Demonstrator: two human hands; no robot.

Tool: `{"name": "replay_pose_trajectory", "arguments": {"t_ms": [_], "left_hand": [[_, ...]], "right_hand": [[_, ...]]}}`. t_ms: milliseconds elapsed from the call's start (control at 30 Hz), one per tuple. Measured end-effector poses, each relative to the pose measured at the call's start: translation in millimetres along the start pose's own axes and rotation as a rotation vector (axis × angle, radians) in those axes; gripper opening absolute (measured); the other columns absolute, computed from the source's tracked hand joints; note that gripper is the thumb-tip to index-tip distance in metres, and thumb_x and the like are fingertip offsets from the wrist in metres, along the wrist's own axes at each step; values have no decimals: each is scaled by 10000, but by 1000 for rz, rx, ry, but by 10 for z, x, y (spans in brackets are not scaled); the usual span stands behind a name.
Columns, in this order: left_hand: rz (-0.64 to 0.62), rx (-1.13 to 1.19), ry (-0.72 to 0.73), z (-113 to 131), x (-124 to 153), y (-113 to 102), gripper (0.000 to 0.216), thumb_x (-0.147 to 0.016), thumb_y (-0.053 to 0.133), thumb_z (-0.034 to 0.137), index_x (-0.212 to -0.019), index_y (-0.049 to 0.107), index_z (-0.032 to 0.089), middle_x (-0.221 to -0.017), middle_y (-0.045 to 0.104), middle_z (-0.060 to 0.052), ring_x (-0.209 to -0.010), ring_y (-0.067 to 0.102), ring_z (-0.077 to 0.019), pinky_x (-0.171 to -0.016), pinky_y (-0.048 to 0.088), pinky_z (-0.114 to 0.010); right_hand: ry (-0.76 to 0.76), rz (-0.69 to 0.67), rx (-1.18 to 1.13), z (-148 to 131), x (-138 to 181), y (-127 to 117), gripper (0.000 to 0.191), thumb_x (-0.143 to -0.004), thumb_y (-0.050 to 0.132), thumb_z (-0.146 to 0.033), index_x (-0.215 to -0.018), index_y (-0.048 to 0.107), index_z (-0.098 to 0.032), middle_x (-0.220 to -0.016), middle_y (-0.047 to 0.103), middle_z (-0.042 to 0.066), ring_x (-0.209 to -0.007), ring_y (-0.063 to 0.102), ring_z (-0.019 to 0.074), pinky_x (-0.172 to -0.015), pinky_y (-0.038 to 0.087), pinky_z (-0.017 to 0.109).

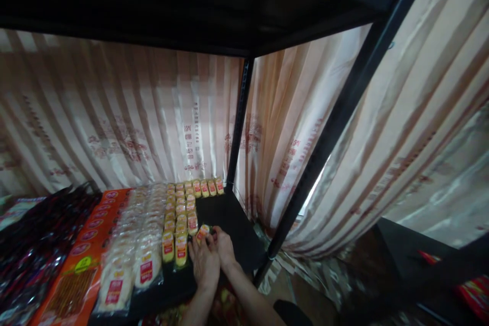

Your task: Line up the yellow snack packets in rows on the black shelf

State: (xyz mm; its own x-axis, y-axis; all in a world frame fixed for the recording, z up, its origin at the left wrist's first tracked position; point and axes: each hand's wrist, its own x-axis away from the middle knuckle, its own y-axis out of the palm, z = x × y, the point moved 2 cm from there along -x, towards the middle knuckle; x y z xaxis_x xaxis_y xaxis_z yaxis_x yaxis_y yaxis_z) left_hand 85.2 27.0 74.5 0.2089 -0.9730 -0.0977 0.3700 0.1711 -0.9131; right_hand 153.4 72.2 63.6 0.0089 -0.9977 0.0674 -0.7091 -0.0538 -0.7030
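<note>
My left hand [205,262] and right hand [225,250]: fingers grasping yellow packet [202,233] together; black shelf [217,214] beneath; packet rows [181,209] at ten o'clock.

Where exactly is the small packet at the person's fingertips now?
In the head view, the small packet is at lower centre, by the left hand and right hand, just right of the yellow packet rows.

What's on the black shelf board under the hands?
Dark packs, orange packs, clear packs of pale rounds, rows of yellow packs. The left hand and right hand are at one tilted yellow pack, partly hiding it. The board beneath the packs is covered.
</note>
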Motion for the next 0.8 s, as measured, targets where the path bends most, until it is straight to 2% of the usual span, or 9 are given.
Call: {"name": "replay_pose_trajectory", "arguments": {"t_ms": [100,233,400,500,600,800], "left_hand": [[-29,14,-68,5,-56,-54,415,-867,281,170,-1131,597,113,-1204,602,-133,-1240,441,-266,-1049,314,-431],[-115,204,-217,-10,-81,-74,447,-893,275,306,-1142,575,86,-1212,597,-138,-1193,492,-238,-992,379,-354],[-136,329,-254,56,-81,-88,454,-887,281,256,-1186,519,12,-1236,568,-177,-1187,492,-223,-1025,342,-328],[-120,438,-283,154,-141,-62,413,-870,306,219,-1175,528,50,-1230,570,-156,-1179,495,-202,-1010,357,-298],[-131,579,-306,279,-272,13,396,-852,334,204,-1188,513,93,-1234,563,-129,-1164,506,-178,-985,378,-264],[-121,765,-207,551,-700,318,387,-824,367,209,-1159,532,106,-1205,582,-132,-1105,548,-175,-954,409,-255]], "right_hand": [[24,-25,-12,4,-22,4,371,-789,513,-216,-1139,565,-105,-830,705,81,-736,660,166,-615,454,207],[74,4,-58,55,-20,27,391,-760,530,-177,-1144,558,-107,-857,709,85,-766,663,163,-635,457,202],[57,53,-131,165,17,56,228,-754,525,-215,-936,658,-180,-786,710,50,-689,657,155,-577,449,198],[20,152,-227,242,-10,21,227,-746,523,-241,-924,661,-214,-812,705,28,-695,656,152,-593,468,205],[-15,292,-218,316,-102,-74,286,-725,521,-242,-982,646,-219,-876,694,37,-770,655,177,-661,494,238],[-15,504,-123,520,-481,-267,389,-743,468,-260,-1089,591,-132,-986,651,119,-943,612,225,-843,476,310]]}}
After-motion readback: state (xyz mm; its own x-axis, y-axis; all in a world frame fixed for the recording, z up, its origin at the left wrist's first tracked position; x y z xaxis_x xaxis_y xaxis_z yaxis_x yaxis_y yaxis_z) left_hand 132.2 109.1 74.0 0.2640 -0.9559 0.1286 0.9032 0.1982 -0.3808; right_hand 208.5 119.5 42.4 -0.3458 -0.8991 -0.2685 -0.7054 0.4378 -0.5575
